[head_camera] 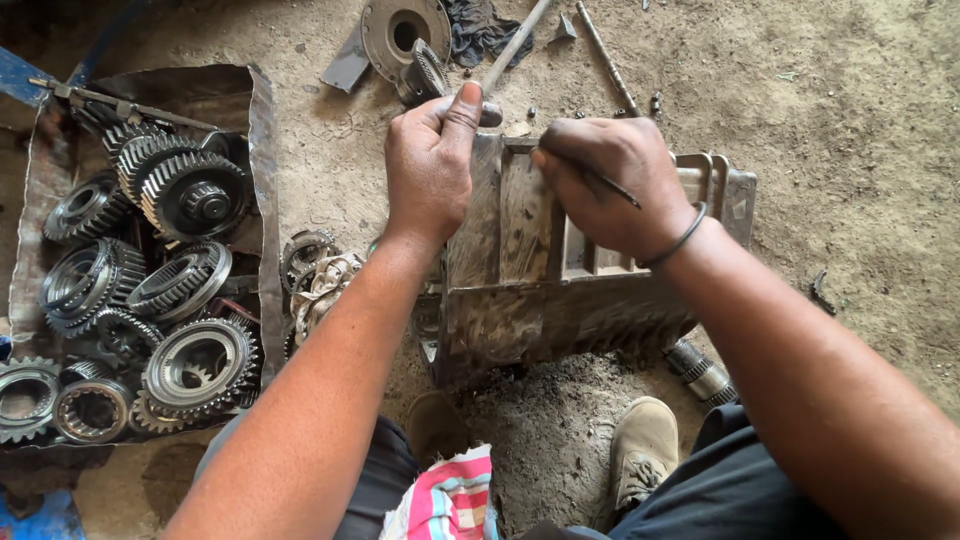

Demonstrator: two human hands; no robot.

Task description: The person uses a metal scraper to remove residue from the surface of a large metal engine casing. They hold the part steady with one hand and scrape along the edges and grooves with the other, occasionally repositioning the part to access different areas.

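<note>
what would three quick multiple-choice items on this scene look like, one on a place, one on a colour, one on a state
1. Where does the tray of gears lie?
A. On the person's left
B. On the person's right
C. On top of the metal housing

2. What colours is the striped cloth between the knees?
A. Black and yellow
B. Pink, white and blue
C. Plain green

3. What is the right hand doing?
A. Lying open on the ground
B. Gripping a thin dark tool over the metal housing
C. Lifting a gear

Answers:
1 A, the tray sits beyond the left hand, which rests on the housing's edge.
2 B, its stripes are pink, white and blue.
3 B, the fingers are closed round the thin tool.
</note>
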